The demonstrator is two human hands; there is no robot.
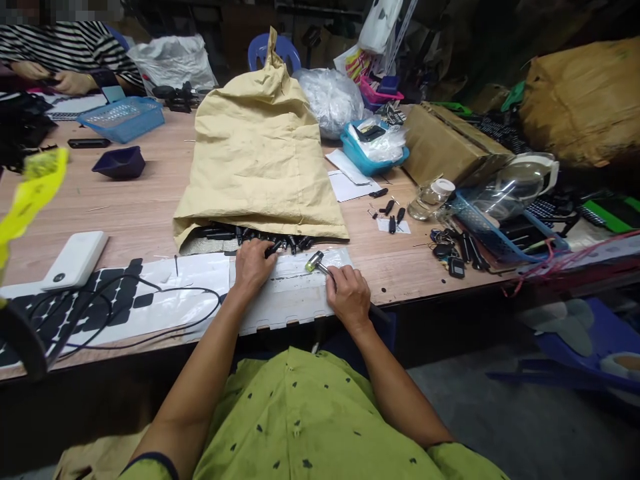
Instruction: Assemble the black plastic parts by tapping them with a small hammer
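Note:
My right hand (349, 293) is closed round the handle of a small hammer (316, 261) with a shiny metal head and a yellow-green face. The hammer's head lies just above a white sheet (287, 301) at the table's front edge. At the mouth of a large tan cloth sack (260, 153), my left hand (254, 268) has its fingers curled on a small black part (273, 249). The fingertips are partly hidden. Several slim black parts (293, 243) spill from the sack beside that hand.
A white power bank (76, 259) and a looped black cable (187, 290) lie at left. To the right are a glass jar (431, 199), black key fobs (456, 267), a blue basket (500, 230) and a cardboard box (447, 143). A person in striped sleeves (65, 50) sits across the table.

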